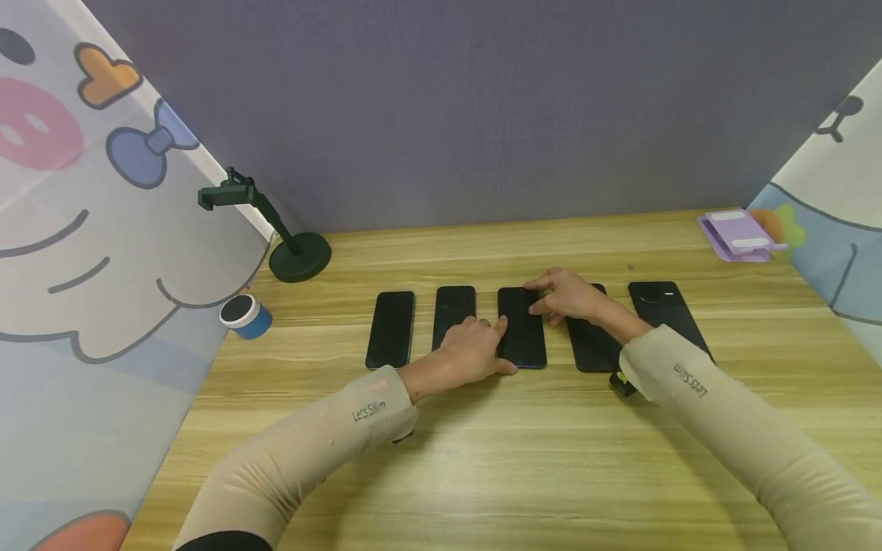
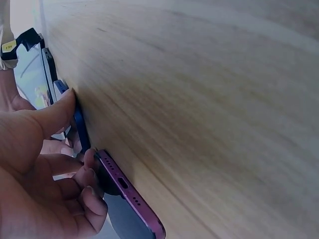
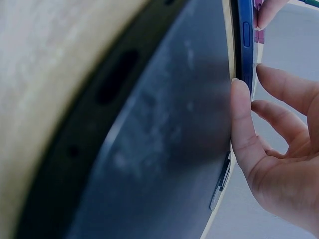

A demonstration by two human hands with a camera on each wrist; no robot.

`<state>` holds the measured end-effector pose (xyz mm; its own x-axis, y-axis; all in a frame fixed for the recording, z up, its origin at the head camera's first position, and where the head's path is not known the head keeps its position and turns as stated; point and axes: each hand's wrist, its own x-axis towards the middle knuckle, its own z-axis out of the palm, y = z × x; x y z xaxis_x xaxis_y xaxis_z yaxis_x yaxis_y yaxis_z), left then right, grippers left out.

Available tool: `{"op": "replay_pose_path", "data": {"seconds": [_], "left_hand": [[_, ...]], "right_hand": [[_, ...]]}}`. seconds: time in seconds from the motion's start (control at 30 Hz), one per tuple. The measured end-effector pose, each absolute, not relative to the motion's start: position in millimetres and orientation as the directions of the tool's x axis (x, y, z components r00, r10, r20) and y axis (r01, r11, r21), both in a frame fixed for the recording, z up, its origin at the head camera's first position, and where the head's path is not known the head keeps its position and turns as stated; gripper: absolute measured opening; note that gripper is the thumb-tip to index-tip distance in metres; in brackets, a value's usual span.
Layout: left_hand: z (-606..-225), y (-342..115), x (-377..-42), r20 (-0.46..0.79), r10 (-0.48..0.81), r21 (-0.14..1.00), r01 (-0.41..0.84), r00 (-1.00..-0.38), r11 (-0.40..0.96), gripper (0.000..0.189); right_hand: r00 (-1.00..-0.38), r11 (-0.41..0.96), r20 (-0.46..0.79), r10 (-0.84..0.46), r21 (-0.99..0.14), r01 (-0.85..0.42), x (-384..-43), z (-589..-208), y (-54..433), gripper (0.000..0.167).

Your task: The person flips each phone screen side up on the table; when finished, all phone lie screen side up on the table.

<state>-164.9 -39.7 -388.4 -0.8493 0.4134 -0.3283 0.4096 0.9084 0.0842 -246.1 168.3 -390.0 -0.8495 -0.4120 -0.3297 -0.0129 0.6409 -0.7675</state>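
Five dark phones lie in a row on the wooden table. Both hands are at the middle phone [image 1: 524, 348], which has a blue edge in the wrist views. My left hand [image 1: 472, 348] touches its near left part, thumb at the bottom edge and index finger by the left side. Its other fingers overlap the second phone [image 1: 451, 306], whose edge is pinkish purple in the left wrist view. My right hand [image 1: 568, 297] touches the middle phone's far right corner with extended fingertips. Under the right wrist lies the fourth phone [image 1: 594, 352], large and close in the right wrist view.
The first phone [image 1: 390, 329] lies at the row's left end; the fifth phone [image 1: 671, 314], back up with a round camera, at its right. A dark green stand [image 1: 299, 256] and a blue-and-white jar [image 1: 248, 316] stand left. A purple folding stand [image 1: 737, 233] sits back right.
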Motion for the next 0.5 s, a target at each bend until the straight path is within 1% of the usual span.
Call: {"op": "replay_pose_path", "data": {"seconds": [0.5], "left_hand": [[-384.7, -37.6, -166.9, -0.346, 0.406, 0.079, 0.405, -0.846, 0.911, 0.090]], "right_hand": [[-0.846, 0.655, -0.334, -0.415, -0.755, -0.023, -248.9, -390.7, 168.3, 0.058]]}}
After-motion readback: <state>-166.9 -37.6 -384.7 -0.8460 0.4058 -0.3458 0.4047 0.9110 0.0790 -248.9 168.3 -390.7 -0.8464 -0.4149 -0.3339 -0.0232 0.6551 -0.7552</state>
